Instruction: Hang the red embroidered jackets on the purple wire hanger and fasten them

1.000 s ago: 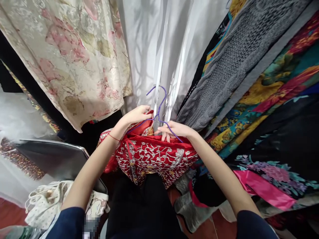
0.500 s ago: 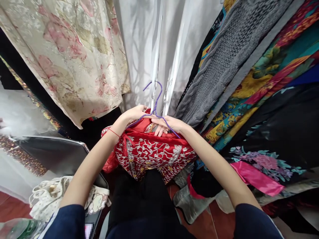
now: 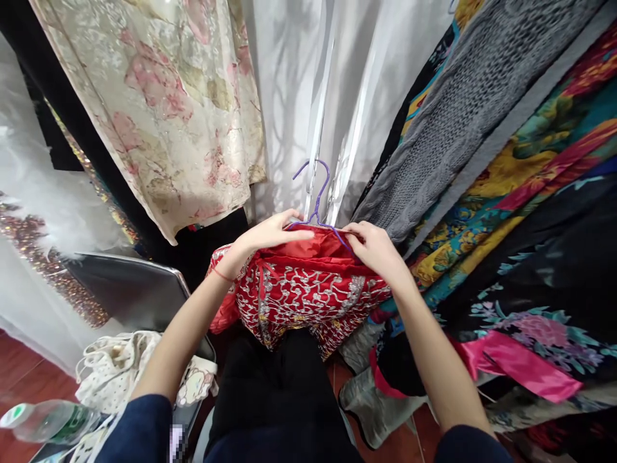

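A red garment point(image 3: 308, 289) with silver embroidery lies across my lap, its top opening spread and the red lining showing. The purple hanger point(image 3: 324, 183) stands hook-up at that opening, its lower part inside the cloth. On the left of the hanger, my left hand point(image 3: 274, 236) grips the garment's far edge, thumb stretched over the lining and the other fingers behind the cloth, partly hidden. Right of the hanger, my right hand point(image 3: 375, 247) pinches the same edge between thumb and fingers, close to the hanger's right arm.
A cream floral cloth point(image 3: 159, 109) hangs at the left. Grey knitwear point(image 3: 434, 122) and colourful printed garments point(image 3: 511, 173) hang at the right. A black chair point(image 3: 135, 289), a dotted white bag point(image 3: 113, 366) and a plastic bottle point(image 3: 53, 421) are at the lower left. Grey boots point(image 3: 376, 411) stand below.
My right hand has moved right, from over the hanger's middle to the garment's edge. My left hand has shifted slightly along the edge. The view has swung a little left.
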{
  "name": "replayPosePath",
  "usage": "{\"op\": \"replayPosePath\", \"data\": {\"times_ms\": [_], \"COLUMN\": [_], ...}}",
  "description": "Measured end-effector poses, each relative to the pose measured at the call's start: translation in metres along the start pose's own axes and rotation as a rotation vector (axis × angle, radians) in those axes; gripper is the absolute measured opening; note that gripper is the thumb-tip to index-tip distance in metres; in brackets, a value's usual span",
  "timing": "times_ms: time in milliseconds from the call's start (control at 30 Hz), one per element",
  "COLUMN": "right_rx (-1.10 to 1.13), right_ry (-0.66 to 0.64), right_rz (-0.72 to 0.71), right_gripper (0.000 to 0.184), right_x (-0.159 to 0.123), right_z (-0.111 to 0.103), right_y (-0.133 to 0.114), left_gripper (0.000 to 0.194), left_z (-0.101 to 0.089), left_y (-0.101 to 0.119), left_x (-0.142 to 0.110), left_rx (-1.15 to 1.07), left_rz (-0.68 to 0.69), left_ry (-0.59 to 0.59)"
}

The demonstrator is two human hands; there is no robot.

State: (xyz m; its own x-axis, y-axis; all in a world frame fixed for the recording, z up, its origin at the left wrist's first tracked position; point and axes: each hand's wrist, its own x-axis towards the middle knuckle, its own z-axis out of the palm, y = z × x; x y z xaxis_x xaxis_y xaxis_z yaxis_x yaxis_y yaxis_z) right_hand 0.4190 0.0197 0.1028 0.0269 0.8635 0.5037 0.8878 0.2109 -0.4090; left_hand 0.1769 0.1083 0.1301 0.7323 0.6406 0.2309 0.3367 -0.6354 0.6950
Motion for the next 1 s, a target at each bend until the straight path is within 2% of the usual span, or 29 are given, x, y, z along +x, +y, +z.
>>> {"op": "replayPosePath", "data": {"times_ms": [67, 133, 200, 367, 500, 600, 700, 767, 833, 900, 1000], "right_rx": [0.09, 0.189, 0.247, 0.336, 0.347, 0.351, 0.35, 0.344, 0.337, 0.332, 0.345], "right_ry": [0.153, 0.221, 0.259, 0.288, 0.305, 0.325, 0.316, 0.303, 0.3, 0.313, 0.316], "right_rz": [-0.006, 0.024, 0.052, -0.015, -0.037, -0.068, -0.097, -0.109, -0.104, -0.092, -0.095], "right_gripper": [0.031, 0.031, 0.03, 0.025, 0.025, 0.024, 0.023, 0.023, 0.023, 0.023, 0.024], "right_x": [-0.016, -0.027, -0.032, -0.031, -0.033, -0.036, -0.036, -0.035, -0.035, -0.036, -0.037], "right_z": [0.012, 0.026, 0.038, 0.055, 0.059, 0.059, 0.058, 0.058, 0.058, 0.059, 0.058], "right_y": [-0.001, 0.0, 0.005, 0.023, 0.028, 0.027, 0.027, 0.027, 0.027, 0.025, 0.023], "left_gripper": [0.057, 0.052, 0.046, 0.033, 0.044, 0.059, 0.049, 0.031, 0.018, 0.019, 0.022], "left_z": [0.009, 0.02, 0.031, 0.056, 0.079, 0.1, 0.118, 0.123, 0.122, 0.115, 0.102], "left_y": [0.001, -0.002, -0.01, -0.043, -0.071, -0.097, -0.118, -0.121, -0.113, -0.098, -0.075], "left_x": [-0.016, -0.033, -0.048, -0.08, -0.102, -0.119, -0.136, -0.147, -0.154, -0.155, -0.143], "left_rx": [0.188, 0.348, 0.418, 0.3, 0.199, 0.199, 0.112, 0.066, 0.039, 0.032, 0.052], "left_rz": [0.021, 0.013, 0.0, -0.035, -0.048, -0.165, -0.338, -0.438, -0.493, -0.511, -0.49], "left_ry": [0.105, 0.244, 0.385, 0.762, 0.978, 1.102, 1.271, 1.323, 1.314, 1.298, 1.253]}}
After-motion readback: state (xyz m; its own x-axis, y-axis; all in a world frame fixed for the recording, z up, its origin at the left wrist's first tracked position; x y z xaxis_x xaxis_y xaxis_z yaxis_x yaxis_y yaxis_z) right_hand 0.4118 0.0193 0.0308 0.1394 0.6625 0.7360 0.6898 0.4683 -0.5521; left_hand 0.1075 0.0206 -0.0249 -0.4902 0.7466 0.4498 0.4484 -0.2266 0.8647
